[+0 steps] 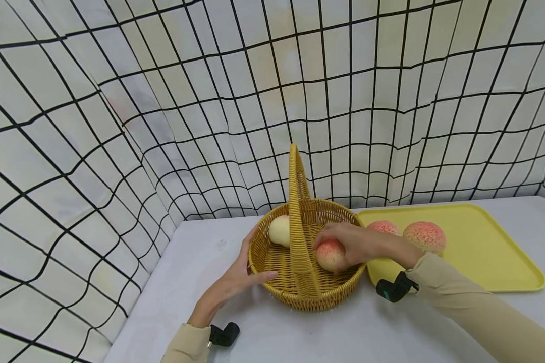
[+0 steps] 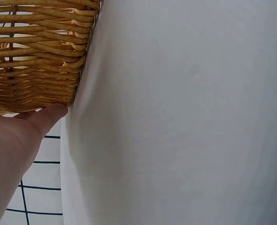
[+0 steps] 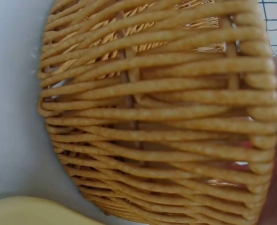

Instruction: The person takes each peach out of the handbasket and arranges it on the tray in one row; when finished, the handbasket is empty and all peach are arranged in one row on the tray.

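White sheeting (image 1: 458, 30) behind black netting (image 1: 392, 67) encloses the work area at the back and left; a white-covered table (image 1: 336, 333) runs beneath. On its right side lies a yellow tray (image 1: 490, 242) with rounded corners, bearing two speckled pink fruits (image 1: 424, 237) side by side at its left part. Left of the tray stands a round basket (image 1: 306, 302) of golden-brown wicker, upright, its tall arched handle (image 1: 294, 201) raised; the right wrist view shows gaps in the weave. Inside, left of the handle and partly covered by it, rests a pale fruit (image 1: 279, 231), cream with a pink trace. The held fruit (image 1: 330, 257), reddish above and cream below, is inside the basket, right of the handle; whether it touches the floor cannot be determined. The right hand (image 1: 354, 242) reaches over the rim, fingers curled about this fruit in a grasp. The left hand (image 1: 242, 272) holds the basket's left side, fingers along the outer wall, thumb extended across the rim.
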Tool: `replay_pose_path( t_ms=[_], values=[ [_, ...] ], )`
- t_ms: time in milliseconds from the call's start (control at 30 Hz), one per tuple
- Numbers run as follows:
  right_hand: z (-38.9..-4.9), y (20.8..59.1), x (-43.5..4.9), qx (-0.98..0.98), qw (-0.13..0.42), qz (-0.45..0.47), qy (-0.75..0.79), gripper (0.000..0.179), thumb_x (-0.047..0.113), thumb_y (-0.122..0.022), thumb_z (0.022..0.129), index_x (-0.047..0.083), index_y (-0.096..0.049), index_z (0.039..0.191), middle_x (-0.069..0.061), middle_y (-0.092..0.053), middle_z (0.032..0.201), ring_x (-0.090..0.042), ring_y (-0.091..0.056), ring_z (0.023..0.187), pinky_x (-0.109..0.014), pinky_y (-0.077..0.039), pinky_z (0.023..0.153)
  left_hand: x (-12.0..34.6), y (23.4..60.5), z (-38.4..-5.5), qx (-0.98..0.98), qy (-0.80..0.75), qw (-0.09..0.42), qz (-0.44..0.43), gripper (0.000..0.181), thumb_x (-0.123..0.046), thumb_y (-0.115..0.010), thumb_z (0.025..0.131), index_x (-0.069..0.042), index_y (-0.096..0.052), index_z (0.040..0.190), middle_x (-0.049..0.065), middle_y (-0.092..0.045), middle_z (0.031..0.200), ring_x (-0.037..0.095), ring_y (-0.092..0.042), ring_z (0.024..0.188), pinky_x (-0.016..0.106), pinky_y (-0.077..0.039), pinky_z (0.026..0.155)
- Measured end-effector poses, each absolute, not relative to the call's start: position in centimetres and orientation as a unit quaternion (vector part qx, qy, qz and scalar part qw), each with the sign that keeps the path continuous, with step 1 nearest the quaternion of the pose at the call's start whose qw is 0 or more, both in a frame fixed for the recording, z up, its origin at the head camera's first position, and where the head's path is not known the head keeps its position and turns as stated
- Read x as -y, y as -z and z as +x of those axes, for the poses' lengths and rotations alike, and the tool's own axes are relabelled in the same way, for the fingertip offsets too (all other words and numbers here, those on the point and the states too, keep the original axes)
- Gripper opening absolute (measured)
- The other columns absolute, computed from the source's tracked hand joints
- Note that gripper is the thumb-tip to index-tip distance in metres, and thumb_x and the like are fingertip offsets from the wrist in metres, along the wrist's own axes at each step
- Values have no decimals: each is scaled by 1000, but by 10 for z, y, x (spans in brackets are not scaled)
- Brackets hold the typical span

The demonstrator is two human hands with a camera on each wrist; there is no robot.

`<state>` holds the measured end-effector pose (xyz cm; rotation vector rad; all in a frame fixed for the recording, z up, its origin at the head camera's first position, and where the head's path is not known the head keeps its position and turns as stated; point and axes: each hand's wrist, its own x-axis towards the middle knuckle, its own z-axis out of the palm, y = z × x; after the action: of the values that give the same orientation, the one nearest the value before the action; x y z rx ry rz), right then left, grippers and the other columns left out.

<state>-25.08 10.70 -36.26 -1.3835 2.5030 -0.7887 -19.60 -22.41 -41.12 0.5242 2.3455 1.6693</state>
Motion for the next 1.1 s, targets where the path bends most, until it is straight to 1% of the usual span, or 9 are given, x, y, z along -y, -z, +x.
replay_pose_path(
  t_ms=[200,400,467,533,633,733,833,967,1100],
  values=[
    [-246,365,-109,-837,67,-464,283,47,10,-86,81,13,-71,126,1,-65,124,-18,-60,114,-40,-54,93,224,411,-195,-794,-572,110,175,118,-32,-83,88,-30,3,168,15,-9,173,40,-20,156,58,-23,122],
    [-235,355,-127,-830,-8,-428,357,53,9,-87,80,18,-69,128,3,-63,127,-22,-60,113,-43,-56,90,223,410,-193,-798,-570,110,164,118,-34,-84,87,-32,2,168,13,-9,173,38,-19,157,58,-22,123],
    [-230,347,-139,-827,-30,-410,383,55,6,-88,79,21,-69,129,3,-63,129,-26,-58,122,-49,-55,94,223,410,-194,-797,-570,110,166,118,-33,-84,87,-31,2,168,14,-9,173,39,-19,157,58,-22,123],
    [-224,337,-154,-826,-51,-393,400,57,7,-89,79,25,-69,129,5,-63,131,-24,-57,124,-49,-55,95,223,410,-194,-796,-571,111,166,118,-32,-84,87,-32,2,168,14,-9,173,39,-19,157,57,-22,123],
    [-217,326,-183,-828,-93,-383,400,62,4,-91,78,25,-68,132,5,-63,134,-15,-55,126,-40,-54,98,224,409,-193,-795,-573,113,164,117,-32,-83,88,-33,2,168,14,-9,173,38,-19,157,57,-22,123],
    [-211,321,-217,-836,-126,-375,380,67,-1,-92,75,21,-67,133,3,-62,135,-6,-58,118,-25,-54,92,224,409,-193,-799,-569,111,160,117,-33,-83,88,-34,2,168,13,-9,173,38,-19,157,58,-22,123],
    [-207,323,-254,-850,-146,-352,363,74,-6,-95,69,17,-66,133,4,-63,133,-2,-57,116,-18,-54,87,224,409,-193,-803,-564,107,160,117,-34,-83,88,-33,2,168,13,-8,173,38,-18,157,60,-20,123],
    [-203,333,-302,-879,-167,-296,334,77,-5,-97,64,14,-66,132,12,-63,127,2,-55,110,-10,-49,81,223,409,-193,-804,-562,106,160,117,-34,-83,87,-33,2,168,14,-8,174,39,-18,157,60,-20,124],
    [-203,346,-337,-897,-174,-249,320,76,-6,-96,63,12,-66,131,21,-59,123,7,-52,105,-4,-44,77,223,410,-194,-805,-560,106,162,119,-35,-83,87,-31,3,168,16,-9,173,41,-19,157,61,-21,123]
  ],
)
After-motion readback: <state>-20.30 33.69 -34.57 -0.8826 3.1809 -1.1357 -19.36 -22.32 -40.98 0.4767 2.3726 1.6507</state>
